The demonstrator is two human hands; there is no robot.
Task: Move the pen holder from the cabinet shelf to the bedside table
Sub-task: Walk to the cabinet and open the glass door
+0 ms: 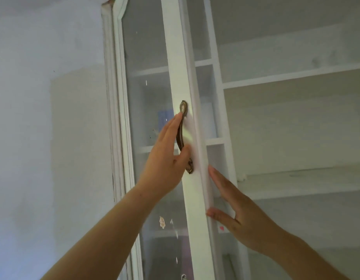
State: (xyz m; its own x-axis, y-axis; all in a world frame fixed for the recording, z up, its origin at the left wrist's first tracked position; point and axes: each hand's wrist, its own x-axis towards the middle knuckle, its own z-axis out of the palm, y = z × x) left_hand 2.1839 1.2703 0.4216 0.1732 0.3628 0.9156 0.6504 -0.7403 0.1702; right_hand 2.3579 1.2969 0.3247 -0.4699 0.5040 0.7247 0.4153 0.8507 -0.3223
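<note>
Head view: glass cabinet door [175, 57] stands ajar before white shelves [296, 79]; left hand [165, 158] lies straight-fingered along its brass handle [183, 110], right hand [241, 215] flat against its edge.

My left hand [167, 158] lies straight-fingered along the bronze handle [184, 110] of the white glass cabinet door [175, 57]; my right hand [241, 215] presses flat against the door's edge, white shelves [296, 79] beyond.

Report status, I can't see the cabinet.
Left hand flat at door handle, right hand on glass door edge. Pen holder not in sight. Door ajar.
</note>
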